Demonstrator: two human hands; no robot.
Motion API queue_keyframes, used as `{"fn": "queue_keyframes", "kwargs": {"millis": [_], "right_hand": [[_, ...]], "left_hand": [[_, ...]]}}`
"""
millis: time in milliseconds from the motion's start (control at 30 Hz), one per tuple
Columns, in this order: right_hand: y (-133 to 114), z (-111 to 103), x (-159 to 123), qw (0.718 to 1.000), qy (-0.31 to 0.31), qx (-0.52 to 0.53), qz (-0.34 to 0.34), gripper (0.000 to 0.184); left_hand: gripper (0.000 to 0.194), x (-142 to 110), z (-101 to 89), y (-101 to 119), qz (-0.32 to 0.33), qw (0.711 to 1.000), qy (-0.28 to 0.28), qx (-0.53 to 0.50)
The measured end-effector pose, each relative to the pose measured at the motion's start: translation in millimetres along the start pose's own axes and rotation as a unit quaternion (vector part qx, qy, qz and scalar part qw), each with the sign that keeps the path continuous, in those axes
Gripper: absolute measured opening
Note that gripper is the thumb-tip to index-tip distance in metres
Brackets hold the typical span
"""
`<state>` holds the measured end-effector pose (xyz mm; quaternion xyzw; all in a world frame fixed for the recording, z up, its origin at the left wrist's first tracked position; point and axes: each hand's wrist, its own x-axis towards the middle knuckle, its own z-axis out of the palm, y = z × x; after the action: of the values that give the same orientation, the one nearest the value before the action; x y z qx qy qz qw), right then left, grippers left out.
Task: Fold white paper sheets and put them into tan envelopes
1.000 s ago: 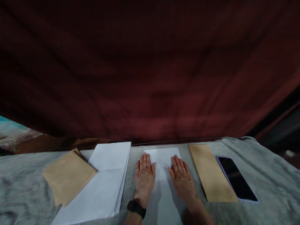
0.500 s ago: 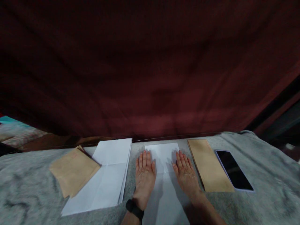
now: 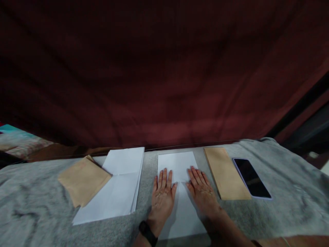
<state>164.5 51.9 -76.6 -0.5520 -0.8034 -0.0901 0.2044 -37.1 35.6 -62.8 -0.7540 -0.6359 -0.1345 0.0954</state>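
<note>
A creased white sheet of paper (image 3: 177, 159) lies flat in front of me, its far edge beyond my fingertips. My left hand (image 3: 163, 197) rests flat along the sheet's left side, fingers stretched out, a dark band on its wrist. On the right side, my right hand (image 3: 203, 192) is also spread flat, thumb angled inward. Neither hand grips anything. Just right of it lies a stack of brown envelopes (image 3: 227, 175). Left of my hands is a pile of white paper sheets (image 3: 123, 188) with fold creases.
Some brown envelopes (image 3: 84, 180) lie askew over the left part of the white pile. A phone (image 3: 252, 178) with a pale purple edge lies at the right. Everything rests on a grey cloth (image 3: 293, 199). A dark red curtain (image 3: 164, 85) hangs behind.
My hands have slid toward me along the sheet, showing more of its far end. The view has tilted slightly, so the sheet's near edge now shows.
</note>
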Motion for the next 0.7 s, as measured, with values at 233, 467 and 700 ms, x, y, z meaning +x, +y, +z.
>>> {"fn": "queue_keyframes", "kwargs": {"millis": [233,467,700], "right_hand": [[17.5,1.3,-10.4,0.999,0.025,0.008,0.044,0.059],[18.0,2.8,-21.8,0.997,0.043,0.035,0.055,0.059],[9.4,3.4,-22.2,0.996,0.051,0.034,0.065,0.052]], "left_hand": [[0.055,-5.2,-7.7,-15.4,-0.064,0.998,-0.007,-0.012],[0.05,-1.6,-13.8,-20.3,-0.132,0.988,-0.029,-0.076],[0.044,8.4,-15.9,-35.9,-0.193,0.936,-0.011,-0.294]]}}
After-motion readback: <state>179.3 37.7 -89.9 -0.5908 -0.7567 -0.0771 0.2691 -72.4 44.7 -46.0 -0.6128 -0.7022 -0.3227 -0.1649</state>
